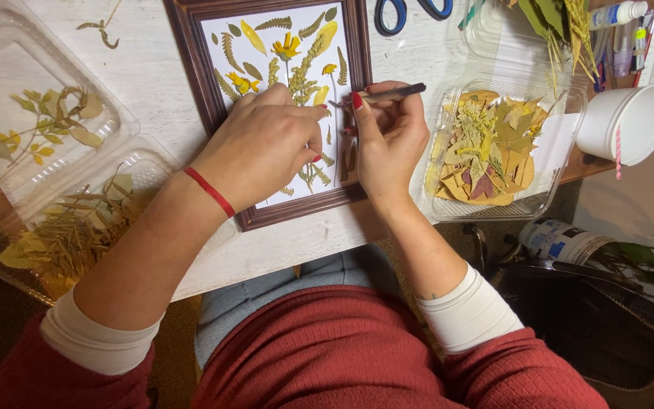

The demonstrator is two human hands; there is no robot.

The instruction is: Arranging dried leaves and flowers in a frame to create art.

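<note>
One brown frame of pressed leaves lies on the white surface. Both hands meet over its lower half: the left hand rests closed on it, the right hand pinches one dark tool. Three clear trays of dried leaves flank it; one pair of scissors and one white cup lie beyond.

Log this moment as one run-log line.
left hand: pressing on framed pressed-flower picture | right hand: holding tweezers | tray of dried leaves: right of frame
</note>
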